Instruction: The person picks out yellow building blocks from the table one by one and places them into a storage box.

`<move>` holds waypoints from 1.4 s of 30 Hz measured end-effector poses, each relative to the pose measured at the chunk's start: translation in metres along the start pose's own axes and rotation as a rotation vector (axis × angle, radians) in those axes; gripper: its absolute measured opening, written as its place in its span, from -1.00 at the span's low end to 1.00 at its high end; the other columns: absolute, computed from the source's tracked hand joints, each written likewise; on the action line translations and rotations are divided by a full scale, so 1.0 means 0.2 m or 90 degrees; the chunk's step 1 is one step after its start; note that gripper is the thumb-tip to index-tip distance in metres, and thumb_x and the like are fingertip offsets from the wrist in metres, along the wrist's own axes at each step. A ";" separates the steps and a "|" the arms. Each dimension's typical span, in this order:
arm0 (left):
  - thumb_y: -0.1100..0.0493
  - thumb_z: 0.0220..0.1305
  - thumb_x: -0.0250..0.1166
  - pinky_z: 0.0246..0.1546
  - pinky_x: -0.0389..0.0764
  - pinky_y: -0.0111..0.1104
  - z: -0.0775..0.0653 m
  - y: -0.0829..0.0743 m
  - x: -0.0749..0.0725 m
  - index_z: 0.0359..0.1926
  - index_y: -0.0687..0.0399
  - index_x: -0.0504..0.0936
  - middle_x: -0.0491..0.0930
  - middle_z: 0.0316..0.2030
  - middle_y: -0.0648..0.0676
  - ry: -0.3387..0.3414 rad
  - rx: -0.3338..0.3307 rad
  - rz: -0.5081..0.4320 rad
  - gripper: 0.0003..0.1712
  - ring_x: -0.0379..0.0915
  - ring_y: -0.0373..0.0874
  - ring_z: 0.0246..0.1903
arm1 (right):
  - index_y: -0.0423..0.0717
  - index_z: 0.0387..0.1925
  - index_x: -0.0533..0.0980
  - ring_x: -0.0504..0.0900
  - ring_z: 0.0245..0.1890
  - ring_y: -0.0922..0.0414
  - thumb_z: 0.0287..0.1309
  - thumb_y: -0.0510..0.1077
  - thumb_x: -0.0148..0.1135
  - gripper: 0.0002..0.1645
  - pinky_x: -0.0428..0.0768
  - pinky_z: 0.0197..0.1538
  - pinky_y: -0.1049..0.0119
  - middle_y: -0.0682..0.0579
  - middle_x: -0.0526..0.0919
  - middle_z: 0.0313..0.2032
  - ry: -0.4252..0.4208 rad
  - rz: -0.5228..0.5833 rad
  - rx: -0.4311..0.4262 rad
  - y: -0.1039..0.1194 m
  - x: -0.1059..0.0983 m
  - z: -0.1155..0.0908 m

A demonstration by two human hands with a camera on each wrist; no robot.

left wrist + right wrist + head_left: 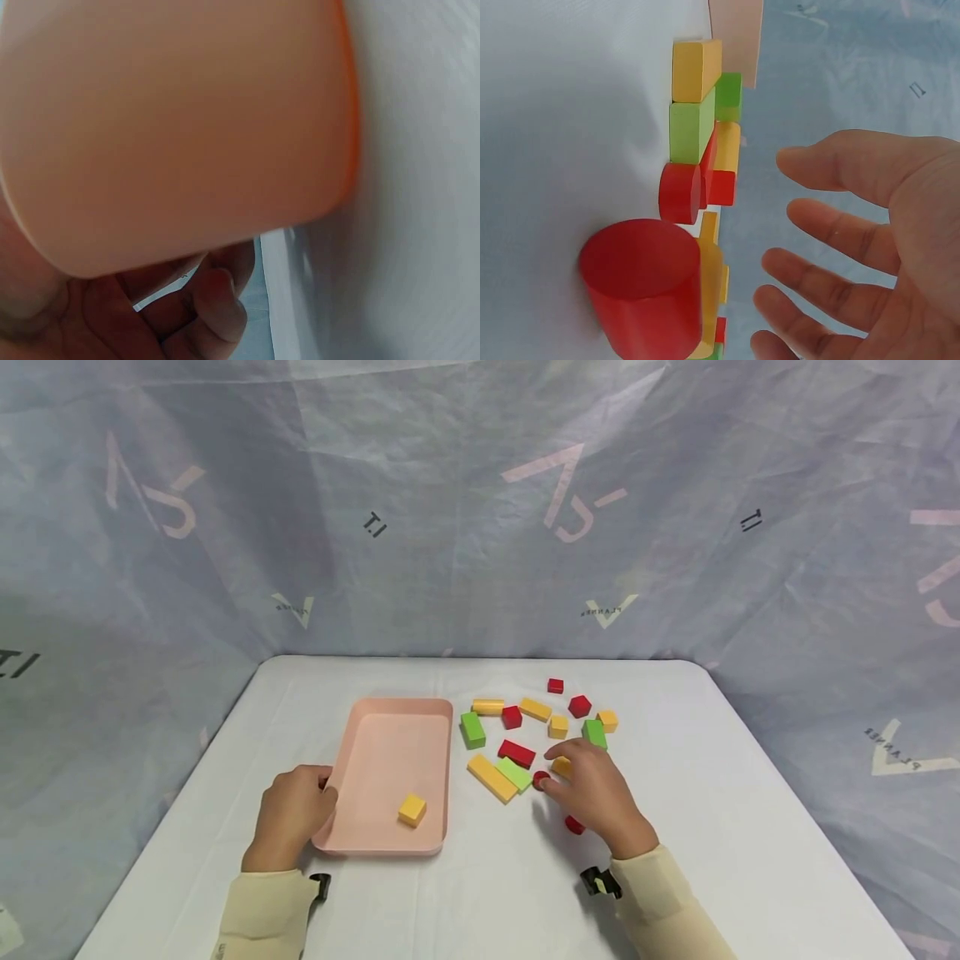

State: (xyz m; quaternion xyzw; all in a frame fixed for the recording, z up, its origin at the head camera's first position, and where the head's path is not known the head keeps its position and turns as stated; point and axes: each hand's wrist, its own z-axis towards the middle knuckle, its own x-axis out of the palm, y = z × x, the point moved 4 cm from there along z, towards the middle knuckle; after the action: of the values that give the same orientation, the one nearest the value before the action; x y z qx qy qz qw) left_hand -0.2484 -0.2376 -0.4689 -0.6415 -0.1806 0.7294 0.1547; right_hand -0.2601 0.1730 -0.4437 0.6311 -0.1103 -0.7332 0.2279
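Note:
My left hand (288, 814) grips the left rim of a pink tray (390, 743). In the left wrist view the tray's end wall (180, 142) fills much of the picture, with curled fingers (217, 304) by its edge. One yellow cube (412, 810) lies inside the tray. Over the loose blocks hovers my right hand (596, 789), fingers spread and slightly bent, holding nothing. Nearest its thumb is a red cylinder (540, 780); a yellow block (562, 767) is partly hidden under the hand. Another red cylinder (641, 285), close in the right wrist view, stands near the wrist.
Right of the tray lie several blocks, among them a long yellow block (492, 778), a light green block (514, 775), a red block (517, 753) and a green block (472, 730). A small red block (556, 686) sits farthest back. Grey printed cloth (465, 527) hangs behind the white table (480, 902).

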 end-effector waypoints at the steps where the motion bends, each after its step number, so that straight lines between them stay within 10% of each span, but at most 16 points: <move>1: 0.28 0.15 0.08 -0.69 0.26 -0.27 0.00 0.00 0.00 -0.24 0.05 0.70 0.46 -0.67 -0.02 0.000 0.000 0.000 -0.73 0.26 -0.12 -0.65 | 0.12 -0.18 0.60 0.36 -0.02 0.10 -0.16 0.02 0.50 -0.59 0.55 -0.04 0.00 0.07 0.51 -0.05 0.001 -0.001 0.002 0.00 0.00 0.00; 42: 0.29 0.15 0.10 -0.68 0.32 -0.26 0.00 -0.01 0.00 -0.28 0.05 0.71 0.52 -0.63 -0.03 -0.015 0.006 0.004 -0.75 0.30 -0.12 -0.64 | 0.01 -0.01 0.51 0.40 -0.15 0.08 -0.11 0.01 0.45 -0.44 0.57 -0.11 0.01 0.04 0.53 -0.09 0.046 -0.003 0.107 -0.12 0.04 0.03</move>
State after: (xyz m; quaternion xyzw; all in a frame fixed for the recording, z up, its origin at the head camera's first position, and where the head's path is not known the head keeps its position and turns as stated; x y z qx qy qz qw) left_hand -0.2489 -0.2362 -0.4676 -0.6326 -0.1772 0.7381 0.1535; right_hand -0.2715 0.1891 -0.4602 0.6743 -0.1615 -0.6986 0.1765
